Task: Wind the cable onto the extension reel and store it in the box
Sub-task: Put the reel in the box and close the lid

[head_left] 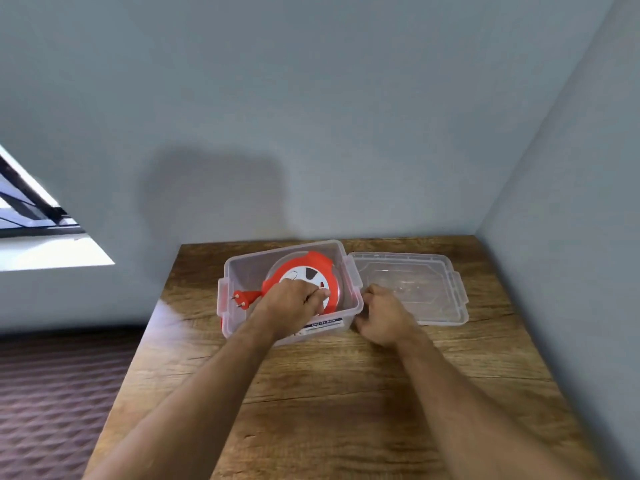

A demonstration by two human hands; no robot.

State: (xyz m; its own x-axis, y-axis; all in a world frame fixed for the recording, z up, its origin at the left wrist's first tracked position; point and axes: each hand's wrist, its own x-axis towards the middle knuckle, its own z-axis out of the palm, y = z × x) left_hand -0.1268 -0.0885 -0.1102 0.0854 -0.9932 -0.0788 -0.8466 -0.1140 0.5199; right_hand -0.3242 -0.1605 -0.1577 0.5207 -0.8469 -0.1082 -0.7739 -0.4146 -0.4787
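Observation:
An orange and white extension reel [313, 270] sits tilted inside a clear plastic box [277, 259] at the back of the wooden table. Its orange plug [242, 299] pokes out to the left inside the box, prongs pointing left. My left hand [294, 304] reaches into the box and is closed on the reel's near side. My right hand [384, 315] rests against the box's right near corner, fingers curled on its wall. The wound cable itself is hidden by the reel's rim.
The clear lid [408, 285] lies flat on the table just right of the box. The wooden table [346, 393] sits in a corner, walls behind and to the right. Carpeted floor [52, 393] drops off at the left edge.

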